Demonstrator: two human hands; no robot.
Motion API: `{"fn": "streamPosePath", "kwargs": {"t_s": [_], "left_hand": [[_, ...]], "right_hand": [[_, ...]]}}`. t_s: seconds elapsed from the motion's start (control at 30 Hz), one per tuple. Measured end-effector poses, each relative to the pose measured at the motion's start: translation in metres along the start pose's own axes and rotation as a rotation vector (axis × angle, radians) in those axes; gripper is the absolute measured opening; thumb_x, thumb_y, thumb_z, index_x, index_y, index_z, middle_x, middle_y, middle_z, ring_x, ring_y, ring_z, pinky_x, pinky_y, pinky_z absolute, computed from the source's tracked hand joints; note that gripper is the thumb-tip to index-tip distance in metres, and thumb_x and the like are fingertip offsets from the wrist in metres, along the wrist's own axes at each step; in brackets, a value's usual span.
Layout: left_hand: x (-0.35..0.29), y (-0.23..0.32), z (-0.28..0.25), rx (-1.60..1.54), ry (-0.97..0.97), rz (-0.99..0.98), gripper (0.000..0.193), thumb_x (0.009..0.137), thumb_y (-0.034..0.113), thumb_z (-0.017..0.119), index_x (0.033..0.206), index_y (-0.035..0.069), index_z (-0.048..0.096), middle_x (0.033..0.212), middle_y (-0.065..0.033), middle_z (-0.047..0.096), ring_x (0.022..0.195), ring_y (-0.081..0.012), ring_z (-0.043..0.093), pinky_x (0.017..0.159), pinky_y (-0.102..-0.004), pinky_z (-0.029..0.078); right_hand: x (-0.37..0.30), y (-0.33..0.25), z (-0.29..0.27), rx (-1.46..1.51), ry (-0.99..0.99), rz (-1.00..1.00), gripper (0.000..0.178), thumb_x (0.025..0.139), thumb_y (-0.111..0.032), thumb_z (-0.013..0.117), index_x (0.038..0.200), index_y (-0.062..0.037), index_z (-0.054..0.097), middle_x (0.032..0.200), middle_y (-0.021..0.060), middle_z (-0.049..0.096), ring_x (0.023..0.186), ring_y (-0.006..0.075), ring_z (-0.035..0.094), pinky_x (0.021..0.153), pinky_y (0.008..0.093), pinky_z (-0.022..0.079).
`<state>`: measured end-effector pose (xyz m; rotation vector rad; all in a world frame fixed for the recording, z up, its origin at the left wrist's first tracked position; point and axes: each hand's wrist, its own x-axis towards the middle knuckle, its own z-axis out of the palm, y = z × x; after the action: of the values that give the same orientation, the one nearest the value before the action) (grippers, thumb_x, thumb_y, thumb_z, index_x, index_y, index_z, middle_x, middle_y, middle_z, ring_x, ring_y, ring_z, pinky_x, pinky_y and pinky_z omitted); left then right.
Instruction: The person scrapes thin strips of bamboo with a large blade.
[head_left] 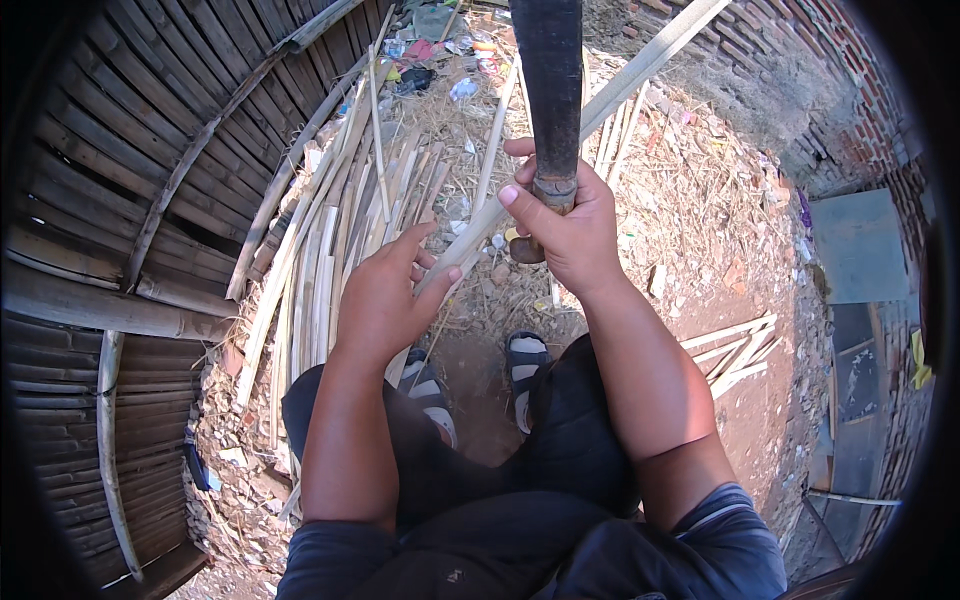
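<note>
My right hand (577, 225) is closed round the handle of a machete (552, 90). Its broad dark blade points away from me, and the curved end of the handle shows below my fingers. A long pale bamboo strip (650, 70) slants from the far right down towards my left, crossing behind the blade and under my right thumb. Around the strip's near end my left hand (385, 290) curls, with the thumb on one side and the fingers on the other. The right fingers are partly hidden behind the handle.
Many split bamboo strips (325, 270) lie in a pile on the left, beside a bamboo-slat wall (150, 150). A smaller bundle of strips (735, 350) rests on the right. Litter (462, 90) and dry straw cover the far ground. A brick wall (860, 70) borders the right.
</note>
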<state>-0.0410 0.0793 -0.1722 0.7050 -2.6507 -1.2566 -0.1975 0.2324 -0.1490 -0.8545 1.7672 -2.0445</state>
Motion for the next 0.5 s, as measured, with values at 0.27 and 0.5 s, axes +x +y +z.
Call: {"fn": "streamPosePath", "kwargs": {"t_s": [0.27, 0.5], "left_hand": [[0.0, -0.01, 0.027, 0.023, 0.252, 0.38, 0.055, 0.094, 0.028, 0.08, 0.14, 0.001, 0.064, 0.093, -0.0149, 0.074, 0.085, -0.0294, 0.072, 0.087, -0.0376, 0.057], [0.002, -0.009, 0.01, -0.202, 0.145, 0.18, 0.036, 0.103, 0.017, 0.068, 0.134, -0.001, 0.065, 0.098, -0.0174, 0.075, 0.089, -0.0226, 0.073, 0.086, -0.0351, 0.055]], "right_hand": [[-0.01, 0.0, 0.008, 0.002, -0.073, 0.008, 0.029, 0.089, -0.015, 0.087, 0.11, -0.0028, 0.071, 0.099, 0.0012, 0.068, 0.088, 0.0073, 0.063, 0.078, 0.0269, 0.052], [-0.005, -0.001, 0.0, -0.111, -0.123, -0.118, 0.028, 0.086, -0.011, 0.086, 0.107, -0.0002, 0.072, 0.104, 0.0055, 0.066, 0.096, 0.0142, 0.065, 0.085, 0.0314, 0.053]]}}
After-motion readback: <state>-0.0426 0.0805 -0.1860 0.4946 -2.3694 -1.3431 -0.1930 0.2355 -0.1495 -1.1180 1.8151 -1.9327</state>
